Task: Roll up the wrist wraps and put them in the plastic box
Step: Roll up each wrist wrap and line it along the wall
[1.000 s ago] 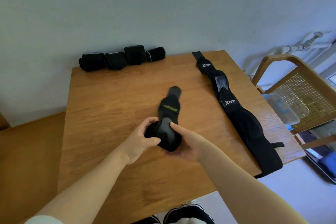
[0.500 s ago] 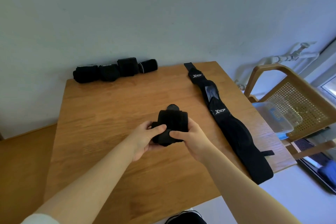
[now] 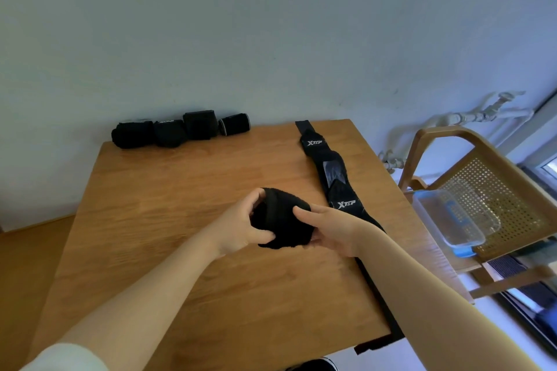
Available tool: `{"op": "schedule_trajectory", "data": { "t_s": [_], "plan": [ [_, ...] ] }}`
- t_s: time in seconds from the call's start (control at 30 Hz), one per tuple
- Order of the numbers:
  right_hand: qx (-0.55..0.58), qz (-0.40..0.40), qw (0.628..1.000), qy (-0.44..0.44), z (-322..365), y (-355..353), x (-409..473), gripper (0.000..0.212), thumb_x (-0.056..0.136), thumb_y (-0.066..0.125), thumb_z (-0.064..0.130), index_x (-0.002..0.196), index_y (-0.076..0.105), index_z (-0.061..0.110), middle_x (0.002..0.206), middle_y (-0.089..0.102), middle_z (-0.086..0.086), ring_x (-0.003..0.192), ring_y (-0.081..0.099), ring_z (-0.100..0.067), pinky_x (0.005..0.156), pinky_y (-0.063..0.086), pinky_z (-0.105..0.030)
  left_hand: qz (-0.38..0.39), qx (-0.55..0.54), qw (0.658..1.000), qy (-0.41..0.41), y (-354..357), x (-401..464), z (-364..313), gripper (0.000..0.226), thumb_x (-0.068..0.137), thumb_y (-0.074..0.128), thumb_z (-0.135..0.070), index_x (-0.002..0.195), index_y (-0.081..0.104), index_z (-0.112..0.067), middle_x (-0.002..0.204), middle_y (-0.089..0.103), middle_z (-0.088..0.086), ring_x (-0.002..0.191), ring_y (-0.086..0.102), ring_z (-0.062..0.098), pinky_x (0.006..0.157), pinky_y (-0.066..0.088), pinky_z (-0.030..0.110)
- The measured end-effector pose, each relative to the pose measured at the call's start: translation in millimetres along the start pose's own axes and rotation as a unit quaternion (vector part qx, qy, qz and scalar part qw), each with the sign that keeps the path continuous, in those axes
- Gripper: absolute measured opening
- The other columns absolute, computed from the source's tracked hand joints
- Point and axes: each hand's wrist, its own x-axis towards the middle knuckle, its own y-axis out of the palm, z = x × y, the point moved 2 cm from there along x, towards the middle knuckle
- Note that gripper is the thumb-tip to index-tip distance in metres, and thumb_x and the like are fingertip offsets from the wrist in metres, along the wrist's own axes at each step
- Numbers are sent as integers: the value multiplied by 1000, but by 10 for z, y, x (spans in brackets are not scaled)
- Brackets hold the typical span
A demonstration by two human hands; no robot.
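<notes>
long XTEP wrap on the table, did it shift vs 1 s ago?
No. The long XTEP wrap lies along the right side of the table as before, its far end at the back edge; only the camera moved.

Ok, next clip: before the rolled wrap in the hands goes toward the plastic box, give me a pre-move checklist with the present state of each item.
1. Wrap fully rolled: ok. The black wrap is a compact bundle with no tail showing.
2. Grip secure: ok. The left hand and the right hand both curl round it.
3. Loose end fastened: cannot tell, the hands cover it.
4. Plastic box ready: it sits on the chair to the right of the table; whether its lid is on, cannot tell.
5. Other wraps done: not ok. The long wrap lies unrolled, and four rolled wraps wait at the table's far edge.
</notes>
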Motion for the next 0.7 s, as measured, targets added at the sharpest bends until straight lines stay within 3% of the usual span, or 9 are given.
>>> {"op": "schedule_trajectory", "data": {
  "t_s": [0.1, 0.2, 0.3, 0.37, 0.43, 0.53, 0.63, 0.7],
  "plan": [
    [162, 35, 986, 21, -18, -58, -43, 40, 92, 59, 33, 125, 56, 11, 110, 66, -14, 87, 69, -25, 68, 55, -31, 26, 56, 998, 32, 64, 83, -106, 66, 77, 72, -3, 129, 41, -29, 121, 54, -12, 106, 57, 0, 89, 54, 33],
    [157, 17, 987, -31, 12, -130, -28, 33, 89, 63, 18, 121, 59, 15, 113, 66, -12, 94, 67, -26, 66, 55, -29, 22, 60, 998, -4, 159, 191, -90, 84, 78, 72, -5, 138, 24, -38, 126, 51, -8, 109, 57, 8, 91, 53, 36],
    [158, -21, 982, -103, 35, -248, -6, 37, 84, 67, 6, 118, 60, 19, 115, 66, -9, 104, 64, -27, 72, 55, -33, 7, -110, 989, -102, 204, 235, 5, 87, 75, 77, -18, 142, 24, -33, 133, 50, 3, 113, 59, 23, 95, 49, 39],
    [85, -44, 985, -143, 41, -280, -12, 42, 81, 70, 3, 116, 61, 23, 112, 68, -5, 105, 64, -26, 78, 56, -34, -4, -242, 959, -145, 259, 258, -4, 67, 74, 71, -33, 132, 40, -23, 122, 59, 17, 102, 65, 34, 90, 53, 46],
    [32, -63, 984, -162, 35, -295, -9, 44, 79, 71, 1, 113, 62, 28, 108, 69, -1, 104, 64, -22, 85, 56, -38, -50, -293, 943, -147, 318, 321, -13, 52, 78, 68, -32, 124, 48, -19, 117, 60, 20, 96, 67, 37, 84, 55, 46],
    [89, -46, 982, -162, 37, -366, -3, 31, 85, 66, 8, 113, 63, 22, 109, 69, -4, 103, 65, -22, 83, 56, -37, -103, -252, 957, -100, 391, 403, -39, 36, 85, 67, -17, 116, 52, -24, 120, 58, 10, 101, 65, 29, 79, 58, 38],
    [163, -47, 977, -131, 33, -503, 8, 25, 90, 61, 22, 114, 63, 14, 117, 65, -13, 108, 63, -29, 83, 56, -44, -106, -116, 987, -26, 420, 410, -91, 52, 79, 73, -7, 116, 51, -35, 123, 56, -8, 107, 60, 15, 84, 55, 29],
    [170, -36, 977, -127, 47, -559, 14, 29, 90, 60, 25, 116, 62, 12, 117, 64, -14, 107, 63, -29, 79, 56, -42, -92, -51, 994, 23, 438, 413, -161, 61, 75, 75, 0, 117, 50, -36, 122, 58, -12, 108, 60, 8, 86, 52, 22]
  ]
}}
